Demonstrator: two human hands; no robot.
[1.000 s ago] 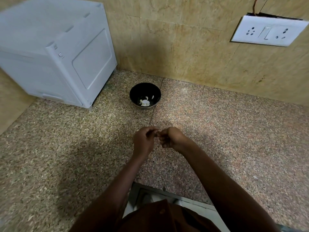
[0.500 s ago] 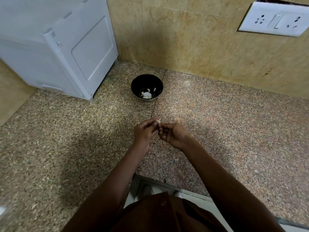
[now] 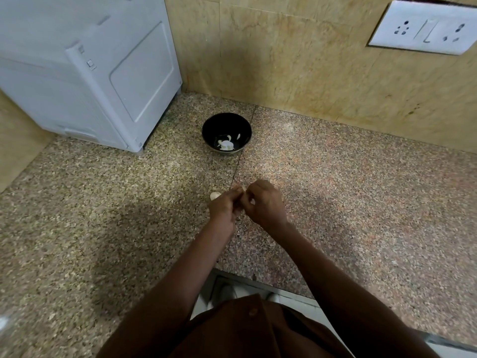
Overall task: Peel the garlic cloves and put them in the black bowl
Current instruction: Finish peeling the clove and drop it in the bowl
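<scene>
Garlic clove (image 3: pixel 240 189) pinched between left hand (image 3: pixel 222 205), right hand (image 3: pixel 263 202)

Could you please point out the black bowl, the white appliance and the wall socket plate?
black bowl (image 3: pixel 208 126): head view, inner left wall.
white appliance (image 3: pixel 140 71): head view, side panel.
wall socket plate (image 3: pixel 423 28): head view, centre switch.

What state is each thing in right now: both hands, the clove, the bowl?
left hand: fingers curled, pinching the garlic clove
right hand: fingers curled, pinching at the same clove
garlic clove: held between both hands above the counter, mostly hidden
black bowl: upright on the counter, white garlic pieces inside
</scene>
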